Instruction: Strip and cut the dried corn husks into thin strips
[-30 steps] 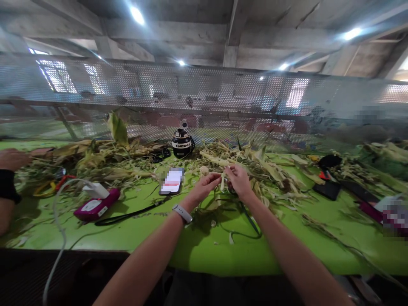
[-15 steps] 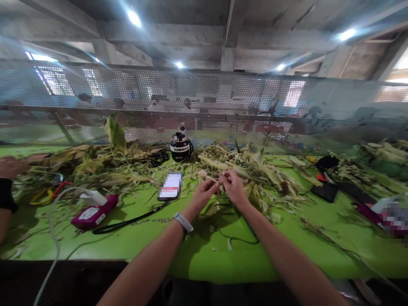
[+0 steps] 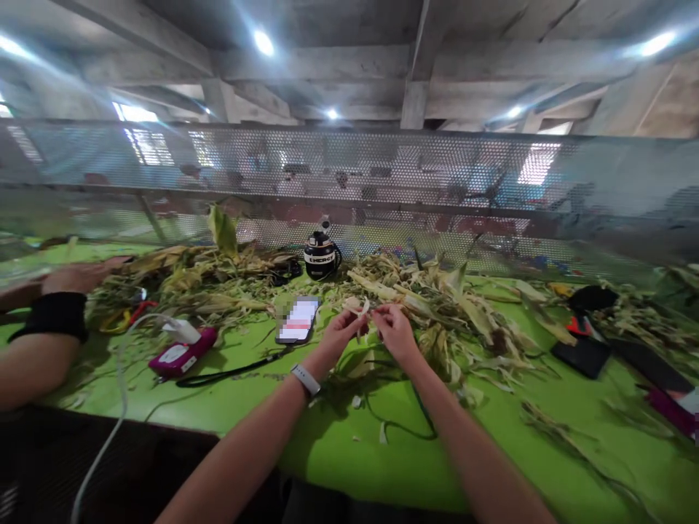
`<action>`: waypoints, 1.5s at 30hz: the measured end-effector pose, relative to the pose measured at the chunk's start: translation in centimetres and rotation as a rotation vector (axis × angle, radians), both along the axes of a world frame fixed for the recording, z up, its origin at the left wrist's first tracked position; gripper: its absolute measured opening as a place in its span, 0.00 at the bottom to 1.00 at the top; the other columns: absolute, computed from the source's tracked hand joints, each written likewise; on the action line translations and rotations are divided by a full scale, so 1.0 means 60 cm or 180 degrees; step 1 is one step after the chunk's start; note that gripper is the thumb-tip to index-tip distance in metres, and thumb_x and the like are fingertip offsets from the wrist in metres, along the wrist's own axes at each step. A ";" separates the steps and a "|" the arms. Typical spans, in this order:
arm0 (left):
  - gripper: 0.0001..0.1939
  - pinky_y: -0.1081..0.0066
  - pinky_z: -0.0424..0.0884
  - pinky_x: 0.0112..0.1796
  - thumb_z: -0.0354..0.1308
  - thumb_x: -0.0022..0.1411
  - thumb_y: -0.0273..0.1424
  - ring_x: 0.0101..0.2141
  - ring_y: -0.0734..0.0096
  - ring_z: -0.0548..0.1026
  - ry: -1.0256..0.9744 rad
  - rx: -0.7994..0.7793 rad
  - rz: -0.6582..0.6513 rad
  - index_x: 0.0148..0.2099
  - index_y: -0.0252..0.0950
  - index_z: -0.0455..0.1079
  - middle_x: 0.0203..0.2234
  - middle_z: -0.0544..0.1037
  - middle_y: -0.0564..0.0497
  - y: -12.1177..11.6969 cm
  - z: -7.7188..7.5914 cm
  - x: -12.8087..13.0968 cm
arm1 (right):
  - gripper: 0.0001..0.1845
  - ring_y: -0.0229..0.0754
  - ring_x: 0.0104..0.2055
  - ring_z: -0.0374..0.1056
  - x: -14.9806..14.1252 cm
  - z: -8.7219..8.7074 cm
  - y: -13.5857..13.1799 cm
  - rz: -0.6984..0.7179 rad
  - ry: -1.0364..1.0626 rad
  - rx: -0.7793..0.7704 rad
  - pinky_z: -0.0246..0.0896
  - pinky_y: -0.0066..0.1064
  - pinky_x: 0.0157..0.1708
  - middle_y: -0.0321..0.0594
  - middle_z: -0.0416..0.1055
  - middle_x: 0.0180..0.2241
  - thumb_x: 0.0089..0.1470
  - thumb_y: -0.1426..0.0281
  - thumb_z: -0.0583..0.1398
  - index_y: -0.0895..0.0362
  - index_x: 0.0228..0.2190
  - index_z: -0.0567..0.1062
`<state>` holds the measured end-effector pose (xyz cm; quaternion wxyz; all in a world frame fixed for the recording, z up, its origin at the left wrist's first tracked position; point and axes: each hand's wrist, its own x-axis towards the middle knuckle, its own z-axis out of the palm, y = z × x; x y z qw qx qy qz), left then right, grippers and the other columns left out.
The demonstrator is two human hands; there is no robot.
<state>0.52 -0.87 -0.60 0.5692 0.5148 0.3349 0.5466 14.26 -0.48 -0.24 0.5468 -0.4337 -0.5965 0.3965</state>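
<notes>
My left hand (image 3: 343, 332) is closed in a pinch on a pale strip of corn husk (image 3: 364, 311), which stands up from the fingertips. Just to its right, my right hand (image 3: 394, 329) has its thumb and fingers pressed together; whatever is in them is too small to make out. A narrow gap separates the two sets of fingertips. Below and behind them lies a heap of dry corn husks (image 3: 420, 287) on the green tabletop (image 3: 333, 444). A grey band circles my left wrist.
A phone (image 3: 299, 320) lies left of my hands, and a black jug (image 3: 320, 256) stands behind. Farther left are a magenta device (image 3: 183, 353) with a white cable, more husks (image 3: 186, 273) and another person's hand (image 3: 81, 276). A black flat object (image 3: 579, 356) lies right. Perforated metal screening (image 3: 371, 182) spans the back.
My hands have parted slightly from fingertips touching, and the pale husk strip now stands up in my left hand. The view has turned left, showing more of the other person's arm.
</notes>
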 end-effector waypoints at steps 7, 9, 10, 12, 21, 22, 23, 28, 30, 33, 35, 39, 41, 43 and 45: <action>0.21 0.79 0.59 0.24 0.65 0.44 0.46 0.24 0.80 0.66 0.0033 -0.0287 0.0344 0.31 0.35 0.67 0.22 0.70 0.56 0.011 0.007 -0.014 | 0.17 0.36 0.21 0.62 -0.012 -0.002 -0.009 0.0047 0.0023 0.0044 0.58 0.27 0.20 0.33 0.66 0.20 0.47 0.55 0.59 0.56 0.31 0.67; 0.21 0.78 0.62 0.26 0.65 0.44 0.46 0.27 0.78 0.69 -0.0021 -0.0319 0.0429 0.33 0.35 0.68 0.25 0.71 0.55 0.011 0.012 -0.018 | 0.18 0.38 0.23 0.64 -0.006 0.000 -0.007 -0.0025 0.0158 -0.0017 0.62 0.28 0.22 0.36 0.68 0.24 0.46 0.54 0.59 0.55 0.32 0.67; 0.21 0.78 0.62 0.27 0.65 0.44 0.46 0.28 0.77 0.70 -0.0029 -0.0303 0.0452 0.35 0.36 0.69 0.26 0.72 0.54 0.011 0.013 -0.019 | 0.19 0.38 0.23 0.64 -0.002 0.001 -0.005 -0.0107 0.0190 -0.0068 0.63 0.29 0.22 0.36 0.69 0.25 0.47 0.53 0.58 0.55 0.32 0.68; 0.21 0.78 0.63 0.27 0.64 0.45 0.46 0.29 0.76 0.70 -0.0023 -0.0256 0.0443 0.37 0.37 0.70 0.28 0.73 0.54 0.011 0.013 -0.019 | 0.20 0.38 0.21 0.63 0.007 -0.001 0.000 -0.0312 0.0177 -0.0181 0.63 0.30 0.21 0.36 0.68 0.23 0.49 0.51 0.54 0.55 0.30 0.68; 0.20 0.77 0.62 0.29 0.65 0.43 0.45 0.29 0.77 0.70 -0.0160 -0.0326 0.0282 0.34 0.35 0.70 0.26 0.72 0.55 0.007 0.009 -0.013 | 0.15 0.39 0.24 0.65 0.006 -0.004 -0.012 -0.0066 -0.0818 0.0452 0.62 0.30 0.27 0.35 0.68 0.23 0.51 0.57 0.57 0.56 0.32 0.70; 0.19 0.77 0.62 0.28 0.65 0.44 0.44 0.28 0.77 0.69 -0.0134 -0.0324 0.0324 0.32 0.35 0.69 0.25 0.72 0.55 0.007 0.009 -0.014 | 0.13 0.40 0.26 0.66 0.004 -0.004 -0.015 -0.0150 -0.1043 0.0685 0.62 0.30 0.29 0.36 0.69 0.24 0.53 0.59 0.56 0.56 0.32 0.71; 0.19 0.77 0.61 0.28 0.65 0.44 0.44 0.27 0.77 0.69 -0.0076 -0.0321 0.0372 0.31 0.34 0.69 0.24 0.71 0.55 0.008 0.009 -0.015 | 0.12 0.40 0.28 0.67 0.002 -0.005 -0.017 -0.0214 -0.1282 0.0922 0.62 0.30 0.31 0.38 0.70 0.26 0.55 0.61 0.55 0.56 0.31 0.71; 0.15 0.76 0.58 0.25 0.64 0.44 0.39 0.23 0.78 0.64 0.0417 -0.0280 0.0421 0.31 0.34 0.69 0.20 0.70 0.56 0.016 0.006 -0.024 | 0.14 0.42 0.35 0.67 0.000 -0.008 -0.024 -0.0276 -0.2554 0.1754 0.60 0.31 0.36 0.42 0.71 0.30 0.61 0.66 0.51 0.55 0.32 0.74; 0.13 0.75 0.59 0.26 0.63 0.44 0.36 0.23 0.76 0.64 0.0612 -0.0165 0.0269 0.31 0.34 0.70 0.19 0.70 0.56 0.020 0.004 -0.026 | 0.13 0.43 0.36 0.66 -0.001 -0.004 -0.027 -0.0425 -0.3068 0.1981 0.58 0.33 0.38 0.43 0.71 0.32 0.61 0.66 0.51 0.55 0.33 0.75; 0.07 0.73 0.60 0.27 0.60 0.45 0.33 0.23 0.74 0.64 0.1042 0.0242 0.0033 0.28 0.34 0.70 0.19 0.70 0.54 0.023 0.003 -0.030 | 0.11 0.45 0.43 0.64 -0.001 0.001 -0.031 -0.0632 -0.3482 0.2320 0.55 0.36 0.42 0.45 0.72 0.42 0.60 0.68 0.53 0.54 0.37 0.75; 0.04 0.72 0.60 0.27 0.58 0.46 0.30 0.23 0.73 0.63 0.1470 0.0615 0.0046 0.25 0.35 0.68 0.18 0.69 0.54 0.022 0.005 -0.033 | 0.10 0.45 0.48 0.61 0.000 0.002 -0.032 -0.0660 -0.3527 0.2465 0.52 0.37 0.45 0.44 0.70 0.47 0.60 0.69 0.53 0.53 0.38 0.74; 0.06 0.72 0.59 0.28 0.55 0.49 0.29 0.23 0.73 0.62 0.2082 0.1101 0.0036 0.22 0.35 0.67 0.18 0.69 0.53 0.019 0.013 -0.037 | 0.11 0.46 0.47 0.61 0.001 -0.002 -0.028 -0.0713 -0.3496 0.2328 0.47 0.39 0.49 0.45 0.72 0.41 0.61 0.69 0.51 0.55 0.36 0.73; 0.05 0.72 0.60 0.29 0.54 0.50 0.30 0.24 0.72 0.63 0.2067 0.1131 -0.0080 0.24 0.35 0.68 0.19 0.70 0.53 0.019 0.016 -0.039 | 0.11 0.46 0.42 0.62 0.002 -0.005 -0.024 -0.0785 -0.3440 0.2103 0.49 0.39 0.47 0.44 0.73 0.35 0.61 0.68 0.50 0.56 0.33 0.72; 0.04 0.72 0.62 0.30 0.55 0.50 0.30 0.26 0.71 0.65 0.1920 0.1115 -0.0168 0.27 0.35 0.70 0.21 0.71 0.53 0.021 0.018 -0.039 | 0.12 0.45 0.37 0.63 0.004 -0.007 -0.020 -0.0861 -0.3257 0.1891 0.51 0.38 0.44 0.43 0.72 0.31 0.61 0.67 0.50 0.57 0.32 0.71; 0.05 0.72 0.64 0.32 0.55 0.50 0.29 0.27 0.70 0.66 0.1819 0.1104 -0.0205 0.29 0.36 0.71 0.22 0.73 0.53 0.022 0.019 -0.039 | 0.13 0.44 0.36 0.63 0.006 -0.009 -0.016 -0.0831 -0.2959 0.1730 0.53 0.36 0.41 0.43 0.71 0.30 0.61 0.66 0.49 0.57 0.31 0.71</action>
